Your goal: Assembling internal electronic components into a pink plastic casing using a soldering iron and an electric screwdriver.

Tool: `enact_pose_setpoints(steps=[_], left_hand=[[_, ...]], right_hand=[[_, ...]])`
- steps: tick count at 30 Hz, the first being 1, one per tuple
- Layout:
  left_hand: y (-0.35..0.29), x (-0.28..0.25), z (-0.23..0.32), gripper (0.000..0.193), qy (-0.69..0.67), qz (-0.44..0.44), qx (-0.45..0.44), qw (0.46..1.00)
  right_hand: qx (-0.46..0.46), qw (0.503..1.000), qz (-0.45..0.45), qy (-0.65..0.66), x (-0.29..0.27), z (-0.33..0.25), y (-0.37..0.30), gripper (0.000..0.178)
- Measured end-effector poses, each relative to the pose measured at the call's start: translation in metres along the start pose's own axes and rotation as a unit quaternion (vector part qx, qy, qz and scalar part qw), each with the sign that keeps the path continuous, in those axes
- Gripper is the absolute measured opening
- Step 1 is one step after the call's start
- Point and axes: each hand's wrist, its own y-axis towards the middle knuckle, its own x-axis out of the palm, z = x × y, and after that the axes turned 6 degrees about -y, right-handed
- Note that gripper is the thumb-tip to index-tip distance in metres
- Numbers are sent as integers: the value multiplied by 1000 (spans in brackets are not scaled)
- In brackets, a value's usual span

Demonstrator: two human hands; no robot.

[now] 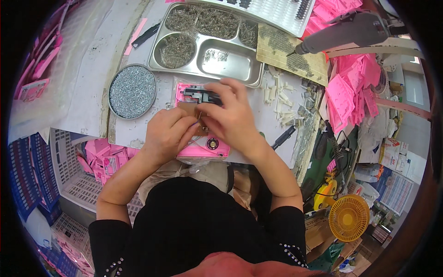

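Note:
A pink plastic housing (194, 150) lies on the table in front of me. Inside it are a brown board (188, 109), a black and silver mechanism (197, 94), thin wires and a round black part (212, 144) near the lower right corner. My left hand (167, 131) is closed in a pinch over the board's left side; what its fingertips hold is too small to make out. From the right, my right hand (234, 117) bends over the mechanism and board. Its thumb and fingers close near the left fingertips, hiding whatever is between them.
A steel compartment tray (203, 71) with small metal springs stands behind the housing. Left of it is a round dish of screws (132, 91). A power screwdriver (344, 34) hangs at upper right, near white plastic pieces (279, 94) and pink parts (350, 87).

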Motion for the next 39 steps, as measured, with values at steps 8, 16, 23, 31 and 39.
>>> enact_pose_setpoints(steps=[8,16,23,31,39], left_hand=[[5,-33,-15,27,50,-19,-69,996],[47,16,16,28,-170,-46,-66,982],[61,17,4,16,-208,-113,-131,963],[53,28,10,8,-231,-8,-189,954],[56,15,7,9,-295,-113,-263,912]], right_hand=[[45,996,70,18,-7,15,-18,19],[101,984,120,88,-15,20,-26,16],[129,972,124,150,-12,28,-26,15],[160,962,164,149,2,13,-32,14],[153,973,164,47,-18,12,-54,19]])
